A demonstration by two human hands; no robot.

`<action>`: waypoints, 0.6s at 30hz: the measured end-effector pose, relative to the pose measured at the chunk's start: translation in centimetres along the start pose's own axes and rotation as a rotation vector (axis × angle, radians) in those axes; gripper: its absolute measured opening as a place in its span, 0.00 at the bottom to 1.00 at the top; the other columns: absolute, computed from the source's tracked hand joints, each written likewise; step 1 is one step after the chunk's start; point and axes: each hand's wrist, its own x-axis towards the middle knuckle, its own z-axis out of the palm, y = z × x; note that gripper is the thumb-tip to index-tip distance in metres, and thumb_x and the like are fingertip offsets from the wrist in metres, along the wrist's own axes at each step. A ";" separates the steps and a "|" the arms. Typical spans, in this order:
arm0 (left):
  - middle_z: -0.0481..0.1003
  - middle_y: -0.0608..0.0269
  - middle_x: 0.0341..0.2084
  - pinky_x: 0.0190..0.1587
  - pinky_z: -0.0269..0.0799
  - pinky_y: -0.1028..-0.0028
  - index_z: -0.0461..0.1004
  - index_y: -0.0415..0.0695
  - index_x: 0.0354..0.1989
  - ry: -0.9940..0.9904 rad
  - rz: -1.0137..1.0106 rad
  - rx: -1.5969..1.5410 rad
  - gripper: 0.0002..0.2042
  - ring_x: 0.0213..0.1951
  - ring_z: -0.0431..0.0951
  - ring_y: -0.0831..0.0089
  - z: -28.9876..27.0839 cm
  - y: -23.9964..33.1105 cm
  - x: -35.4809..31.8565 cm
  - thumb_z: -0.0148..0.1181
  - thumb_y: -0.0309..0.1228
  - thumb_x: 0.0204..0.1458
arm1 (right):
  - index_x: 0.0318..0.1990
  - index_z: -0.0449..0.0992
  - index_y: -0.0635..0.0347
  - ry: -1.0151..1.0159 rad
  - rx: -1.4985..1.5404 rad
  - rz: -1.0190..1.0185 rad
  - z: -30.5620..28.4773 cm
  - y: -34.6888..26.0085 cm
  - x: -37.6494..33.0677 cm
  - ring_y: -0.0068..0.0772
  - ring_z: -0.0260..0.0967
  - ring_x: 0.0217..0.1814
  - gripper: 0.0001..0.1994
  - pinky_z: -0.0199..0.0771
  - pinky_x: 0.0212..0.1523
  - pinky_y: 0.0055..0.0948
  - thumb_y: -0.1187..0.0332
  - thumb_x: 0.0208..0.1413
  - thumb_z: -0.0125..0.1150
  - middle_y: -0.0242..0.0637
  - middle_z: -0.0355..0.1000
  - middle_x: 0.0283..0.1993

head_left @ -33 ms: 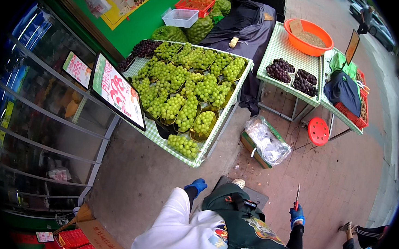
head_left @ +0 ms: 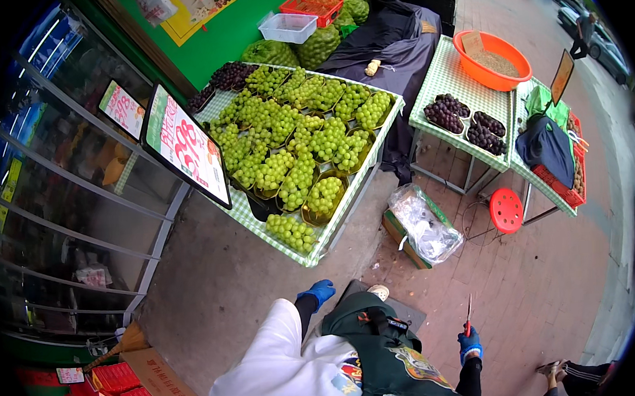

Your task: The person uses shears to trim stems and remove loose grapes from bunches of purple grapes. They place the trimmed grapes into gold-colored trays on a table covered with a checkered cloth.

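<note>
My left hand point(head_left: 320, 292), in a blue glove, hangs in front of the table's near corner with its fingers stretched loosely and nothing visible in them. At the lower right my right hand point(head_left: 471, 345), gloved in blue too, grips red-handled scissors point(head_left: 470, 309) with their slim metal blades pointing up and away. Ahead, a table with a green checked cloth point(head_left: 261, 231) carries rows of green grapes point(head_left: 279, 170) in shallow trays. One green bunch point(head_left: 290, 233) lies at the near corner beside a tray of grapes point(head_left: 325, 196).
An open carton with clear plastic bags point(head_left: 426, 227) sits on the paving beside a red stool point(head_left: 507, 210). Right of it, a second table point(head_left: 427, 80) bears dark grapes point(head_left: 445, 112) and an orange basin point(head_left: 515, 74). Price signs point(head_left: 185, 145) and a glass-fronted cabinet point(head_left: 75, 207) stand left.
My left hand has risen slightly and its fingers reach a little farther right. My right hand with the scissors has shifted slightly left. At lower right, another person's legs have moved.
</note>
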 end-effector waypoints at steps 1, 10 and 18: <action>0.74 0.53 0.35 0.37 0.72 0.72 0.66 0.38 0.51 -0.035 0.083 -0.033 0.22 0.33 0.75 0.69 1.2 3.7 1.4 0.57 0.34 0.48 | 0.49 0.69 0.58 0.028 -0.182 -0.111 -1.0 3.1 0.8 0.30 0.69 0.28 0.20 0.70 0.30 0.29 0.74 0.44 0.56 0.37 0.70 0.30; 0.75 0.57 0.33 0.37 0.72 0.74 0.67 0.39 0.50 -0.096 0.132 -0.147 0.19 0.31 0.75 0.72 1.9 8.3 2.6 0.55 0.33 0.49 | 0.46 0.70 0.57 -0.091 -0.368 0.166 -3.7 5.5 -0.8 0.33 0.71 0.29 0.19 0.71 0.30 0.31 0.73 0.43 0.59 0.40 0.72 0.30; 0.74 0.55 0.33 0.35 0.76 0.71 0.68 0.34 0.46 0.068 -0.106 -0.333 0.15 0.32 0.77 0.67 -2.4 -3.0 -2.2 0.52 0.27 0.50 | 0.45 0.71 0.60 -0.255 -0.427 0.296 -0.7 7.8 2.2 0.31 0.73 0.29 0.17 0.71 0.29 0.30 0.71 0.43 0.61 0.41 0.74 0.32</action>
